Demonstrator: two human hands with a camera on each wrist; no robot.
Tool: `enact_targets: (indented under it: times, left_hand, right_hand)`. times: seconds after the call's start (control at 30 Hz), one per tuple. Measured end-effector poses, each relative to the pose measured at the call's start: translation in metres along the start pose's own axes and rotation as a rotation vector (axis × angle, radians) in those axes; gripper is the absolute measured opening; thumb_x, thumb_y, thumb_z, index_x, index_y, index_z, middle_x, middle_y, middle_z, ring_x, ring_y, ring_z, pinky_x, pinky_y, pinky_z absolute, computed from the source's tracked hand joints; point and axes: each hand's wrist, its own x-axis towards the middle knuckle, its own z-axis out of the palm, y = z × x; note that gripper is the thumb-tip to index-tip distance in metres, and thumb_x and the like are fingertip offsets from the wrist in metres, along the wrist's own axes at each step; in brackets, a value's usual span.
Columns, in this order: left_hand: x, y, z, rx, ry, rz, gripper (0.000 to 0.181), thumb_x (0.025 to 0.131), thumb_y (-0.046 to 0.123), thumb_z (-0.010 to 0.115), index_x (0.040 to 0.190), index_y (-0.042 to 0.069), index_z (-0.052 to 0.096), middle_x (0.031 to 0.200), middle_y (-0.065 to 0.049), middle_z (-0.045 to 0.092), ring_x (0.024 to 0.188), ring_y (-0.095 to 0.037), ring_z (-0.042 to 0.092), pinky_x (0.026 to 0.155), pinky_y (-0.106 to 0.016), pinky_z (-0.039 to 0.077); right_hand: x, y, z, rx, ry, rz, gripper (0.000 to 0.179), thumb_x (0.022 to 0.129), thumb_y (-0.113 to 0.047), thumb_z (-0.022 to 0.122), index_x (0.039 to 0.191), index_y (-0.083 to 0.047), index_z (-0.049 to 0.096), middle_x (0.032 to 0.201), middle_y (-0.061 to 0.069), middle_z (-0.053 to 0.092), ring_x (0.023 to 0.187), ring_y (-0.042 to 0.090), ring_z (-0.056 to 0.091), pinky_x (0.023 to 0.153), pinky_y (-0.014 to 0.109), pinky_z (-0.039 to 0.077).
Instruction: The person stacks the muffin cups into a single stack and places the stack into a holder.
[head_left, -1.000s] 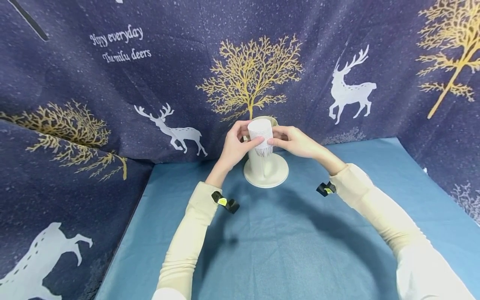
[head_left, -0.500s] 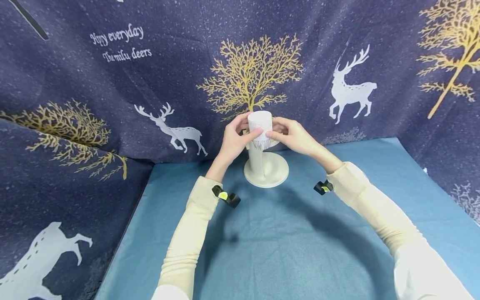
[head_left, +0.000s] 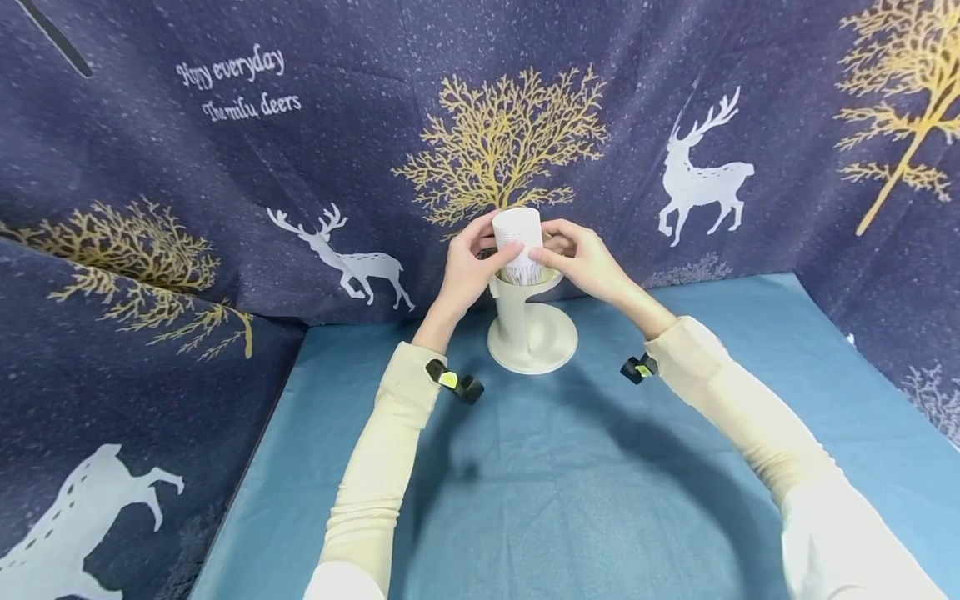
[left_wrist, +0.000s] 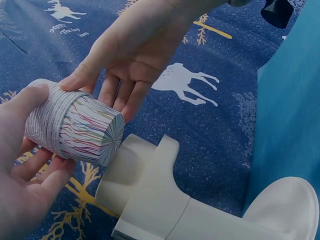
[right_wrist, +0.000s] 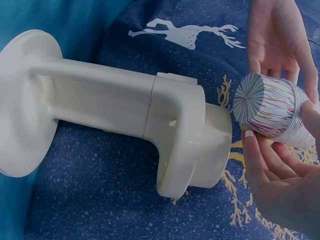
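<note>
A nested stack of paper cups, white with thin coloured streaks, is held between both hands above a cream cup-dispenser-like stand. My left hand grips the stack's left side, thumb across the front. Opposite it, my right hand holds the right side with thumb and fingers. The stack's closed bottom points down toward the stand's round holder. From the right wrist view, the cups are apart from the holder's rim, slightly off to one side.
The stand's round base rests on a blue tablecloth near the back edge. Behind it hangs a dark blue cloth printed with trees and deer. Black wrist mounts stick out from the sleeves.
Both hands have raised the stack of paper cups, from in front of the stand's holder to above it. The holder's rim shows more now. The stand has stayed in place.
</note>
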Motion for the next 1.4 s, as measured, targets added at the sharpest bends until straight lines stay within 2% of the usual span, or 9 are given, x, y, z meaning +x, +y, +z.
enact_targets:
  times: [0.27,0.43,0.6,0.83,0.93,1.07,1.23,1.4]
  left_hand:
    - [0.009,0.001,-0.001,-0.004,0.02,-0.012,0.054,0.084,0.01,0.065,0.133,0.002,0.044,0.12,-0.02,0.055,0.105,-0.033,0.055,0.092,-0.041,0.044]
    - [0.012,-0.001,0.0,0.016,0.009,-0.002,0.056,0.084,0.01,0.065,0.134,0.002,0.042,0.123,-0.02,0.053,0.108,-0.033,0.054,0.093,-0.042,0.044]
    - [0.016,-0.003,0.002,0.02,0.013,-0.015,0.057,0.084,0.011,0.065,0.135,0.003,0.041,0.127,-0.017,0.051,0.111,-0.029,0.053,0.094,-0.038,0.044]
    - [0.023,-0.006,0.003,0.004,0.028,-0.014,0.059,0.084,0.011,0.065,0.135,0.001,0.039,0.125,-0.018,0.051,0.111,-0.029,0.052,0.095,-0.04,0.043]
    - [0.026,-0.009,0.004,-0.005,0.03,-0.021,0.059,0.084,0.011,0.065,0.136,0.001,0.039,0.125,-0.018,0.051,0.112,-0.028,0.052,0.095,-0.041,0.043]
    - [0.03,-0.013,0.006,-0.016,0.022,-0.03,0.06,0.084,0.011,0.065,0.137,0.002,0.037,0.127,-0.017,0.05,0.115,-0.028,0.051,0.098,-0.041,0.041]
    - [0.033,-0.018,0.008,0.006,0.011,-0.061,0.059,0.085,0.011,0.063,0.138,0.004,0.037,0.129,-0.016,0.048,0.117,-0.026,0.051,0.101,-0.04,0.039]
    - [0.033,-0.022,0.008,0.026,-0.003,-0.073,0.058,0.084,0.009,0.064,0.136,0.003,0.038,0.13,-0.018,0.048,0.118,-0.028,0.051,0.1,-0.04,0.04]
  right_hand:
    - [0.01,0.0,-0.001,0.02,0.033,-0.018,0.046,0.088,-0.03,0.06,0.129,-0.011,0.049,0.114,0.014,0.062,0.1,0.022,0.062,0.083,0.031,0.049]
    - [0.015,0.004,-0.002,0.037,0.021,-0.014,0.045,0.088,-0.026,0.06,0.129,-0.01,0.05,0.117,0.013,0.06,0.1,0.024,0.062,0.083,0.033,0.05]
    - [0.018,0.007,-0.002,0.06,0.015,-0.021,0.044,0.089,-0.021,0.059,0.13,-0.007,0.048,0.119,0.017,0.058,0.104,0.027,0.06,0.086,0.035,0.049]
    - [0.018,-0.007,-0.004,0.063,0.018,-0.012,0.045,0.09,-0.015,0.057,0.131,-0.001,0.045,0.12,0.021,0.056,0.106,0.032,0.058,0.086,0.033,0.049]
    - [0.022,-0.001,-0.005,0.048,0.022,-0.007,0.046,0.09,-0.018,0.057,0.132,-0.002,0.044,0.122,0.02,0.055,0.108,0.032,0.057,0.087,0.034,0.048]
    - [0.032,0.018,-0.006,0.051,0.033,-0.016,0.048,0.089,-0.021,0.059,0.132,-0.005,0.045,0.124,0.017,0.055,0.109,0.029,0.057,0.09,0.033,0.047]
    - [0.035,0.025,-0.005,0.037,0.047,-0.029,0.048,0.088,-0.017,0.06,0.132,-0.004,0.045,0.124,0.018,0.055,0.11,0.029,0.056,0.095,0.038,0.044]
    - [0.036,0.033,-0.004,-0.072,0.053,-0.046,0.049,0.088,-0.024,0.06,0.131,-0.006,0.046,0.122,0.017,0.057,0.113,0.028,0.054,0.097,0.043,0.042]
